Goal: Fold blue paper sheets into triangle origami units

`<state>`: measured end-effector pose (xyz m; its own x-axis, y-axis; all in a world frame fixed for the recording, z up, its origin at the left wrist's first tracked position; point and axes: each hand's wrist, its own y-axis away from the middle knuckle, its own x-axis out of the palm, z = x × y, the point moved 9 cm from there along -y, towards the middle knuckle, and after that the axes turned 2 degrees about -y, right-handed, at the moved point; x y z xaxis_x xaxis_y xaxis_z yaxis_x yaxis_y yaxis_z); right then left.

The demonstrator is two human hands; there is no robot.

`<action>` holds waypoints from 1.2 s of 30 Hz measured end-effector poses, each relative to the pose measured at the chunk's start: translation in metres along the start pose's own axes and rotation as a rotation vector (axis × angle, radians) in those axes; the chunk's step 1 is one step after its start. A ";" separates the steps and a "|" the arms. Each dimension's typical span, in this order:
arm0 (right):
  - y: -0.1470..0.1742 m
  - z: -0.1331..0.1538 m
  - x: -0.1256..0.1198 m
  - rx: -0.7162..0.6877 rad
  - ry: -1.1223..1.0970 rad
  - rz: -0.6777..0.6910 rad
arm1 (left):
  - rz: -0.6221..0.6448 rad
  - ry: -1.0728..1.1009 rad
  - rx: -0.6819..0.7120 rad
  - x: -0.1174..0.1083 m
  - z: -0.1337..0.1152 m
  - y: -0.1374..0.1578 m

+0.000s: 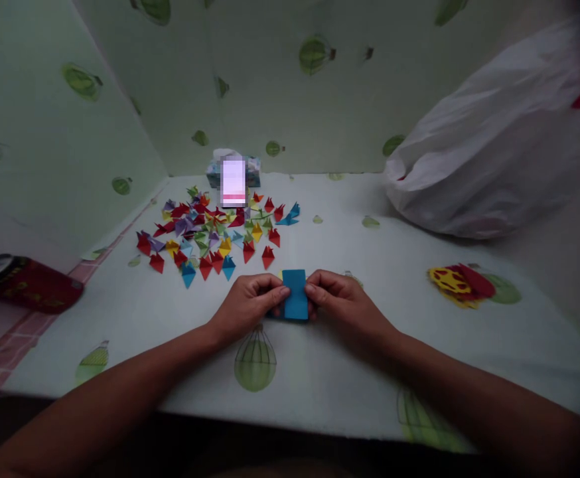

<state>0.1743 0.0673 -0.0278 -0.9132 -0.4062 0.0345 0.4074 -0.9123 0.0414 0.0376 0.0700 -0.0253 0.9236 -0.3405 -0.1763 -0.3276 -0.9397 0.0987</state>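
A small blue piece of folded paper point(296, 295) is held upright just above the table, between both hands. My left hand point(253, 297) pinches its left edge, thumb in front. On the opposite edge, my right hand point(337, 295) grips it the same way, with the other fingers curled behind. A bit of pale yellow shows behind the paper's top left corner. Beyond my left hand spreads a pile of small folded paper figures point(215, 261) in red, blue, yellow, green and purple.
A lit phone point(233, 180), its screen blurred, leans before a tissue box point(255, 171) at the back. A dark red can point(26, 284) is at the left. A white plastic bag point(474, 146) bulges at the right, behind yellow and red cut-out pieces point(456, 284).
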 end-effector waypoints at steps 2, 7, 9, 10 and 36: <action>-0.001 -0.001 0.000 0.001 -0.003 0.008 | 0.008 0.013 -0.011 0.001 0.001 0.000; -0.001 0.001 0.001 -0.011 0.049 -0.004 | 0.017 0.041 -0.027 0.003 0.002 0.002; -0.001 0.003 0.001 -0.017 0.076 -0.008 | 0.026 0.055 -0.031 0.004 0.002 0.003; -0.001 0.003 0.001 -0.017 0.084 -0.008 | 0.031 0.059 -0.032 0.004 0.002 0.003; -0.007 0.003 -0.038 -0.056 0.046 -0.233 | -0.275 0.163 0.478 -0.045 -0.073 0.033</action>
<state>0.2064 0.0893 -0.0262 -0.9825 -0.1854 -0.0153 0.1856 -0.9825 -0.0126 0.0003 0.0569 0.0576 0.9939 -0.1077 0.0238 -0.0900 -0.9166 -0.3895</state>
